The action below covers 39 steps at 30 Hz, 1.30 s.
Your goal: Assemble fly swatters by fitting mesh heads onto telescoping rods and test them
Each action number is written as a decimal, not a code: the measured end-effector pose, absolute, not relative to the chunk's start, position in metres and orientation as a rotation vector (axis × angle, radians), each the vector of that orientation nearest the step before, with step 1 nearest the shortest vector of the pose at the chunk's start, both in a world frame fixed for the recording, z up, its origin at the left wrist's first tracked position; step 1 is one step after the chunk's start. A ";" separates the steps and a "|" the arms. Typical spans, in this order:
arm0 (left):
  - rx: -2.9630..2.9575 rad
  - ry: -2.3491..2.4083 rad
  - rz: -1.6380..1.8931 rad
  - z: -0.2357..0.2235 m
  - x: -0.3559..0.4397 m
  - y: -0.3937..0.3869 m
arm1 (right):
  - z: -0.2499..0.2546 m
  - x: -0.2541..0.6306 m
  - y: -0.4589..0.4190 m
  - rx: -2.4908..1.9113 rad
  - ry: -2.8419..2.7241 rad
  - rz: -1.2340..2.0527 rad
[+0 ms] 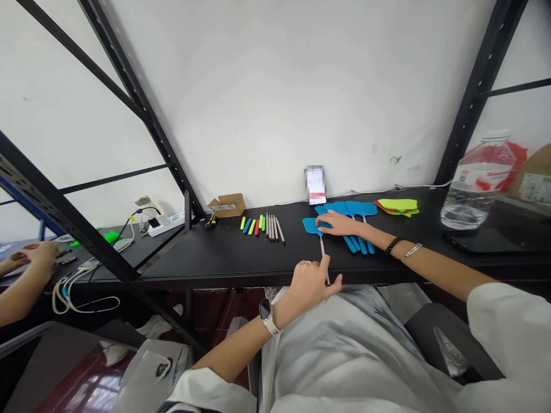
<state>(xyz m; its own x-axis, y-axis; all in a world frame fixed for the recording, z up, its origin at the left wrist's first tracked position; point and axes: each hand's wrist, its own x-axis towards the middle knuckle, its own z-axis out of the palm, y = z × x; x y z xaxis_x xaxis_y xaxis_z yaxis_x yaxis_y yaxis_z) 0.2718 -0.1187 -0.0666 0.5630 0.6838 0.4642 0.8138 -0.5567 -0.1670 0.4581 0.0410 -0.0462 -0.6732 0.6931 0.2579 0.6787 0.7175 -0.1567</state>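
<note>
A blue fly swatter [311,226] with a thin metal rod lies between my hands near the front of the black tabletop. My left hand [306,282] is around the lower rod at the table's edge, index finger and thumb stretched out; its other fingers are partly hidden. My right hand [338,223] grips the right side of the swatter's head. Just beyond and under my right forearm are several blue fly swatters [361,207] with blue handles. Several metal rods [272,228] lie to the left, beside coloured handle grips [251,226] in yellow, blue, red and green.
Yellow-green swatter heads [398,206] lie at the right. A phone [316,184] leans on the wall. A large water bottle [469,186] stands at the far right, a small cardboard box [227,205] at the left. Beyond the shelf post are another person's hands [34,258].
</note>
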 end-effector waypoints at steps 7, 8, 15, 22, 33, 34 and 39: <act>-2.454 -1.198 -0.447 -0.063 0.272 -0.117 | -0.045 0.457 0.040 -1.052 -2.632 0.040; -2.454 -1.185 -0.434 -0.062 0.273 -0.117 | -0.046 0.457 0.041 -1.055 -2.629 0.037; -2.464 -1.085 -0.406 -0.063 0.279 -0.107 | -0.049 0.457 0.044 -1.062 -2.614 0.016; -2.466 -1.013 -0.392 -0.064 0.285 -0.093 | -0.050 0.458 0.047 -1.071 -2.615 0.024; -2.758 -1.111 -0.813 -0.031 0.274 -0.088 | -0.043 0.462 0.040 -1.036 -2.630 0.105; -2.795 -1.118 -0.874 -0.026 0.271 -0.088 | -0.043 0.461 0.039 -1.033 -2.609 0.087; -2.919 -1.010 -1.183 -0.004 0.259 -0.087 | -0.038 0.457 0.036 -0.938 -2.464 -0.008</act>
<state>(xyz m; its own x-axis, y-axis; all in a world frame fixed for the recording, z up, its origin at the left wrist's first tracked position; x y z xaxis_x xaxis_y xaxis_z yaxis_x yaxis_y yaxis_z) 0.2593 -0.0872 -0.0041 0.5608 0.5941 0.5767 0.4763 -0.8012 0.3622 0.4567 0.0363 -0.0379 -0.6376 0.6221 0.4544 0.6250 0.7626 -0.1669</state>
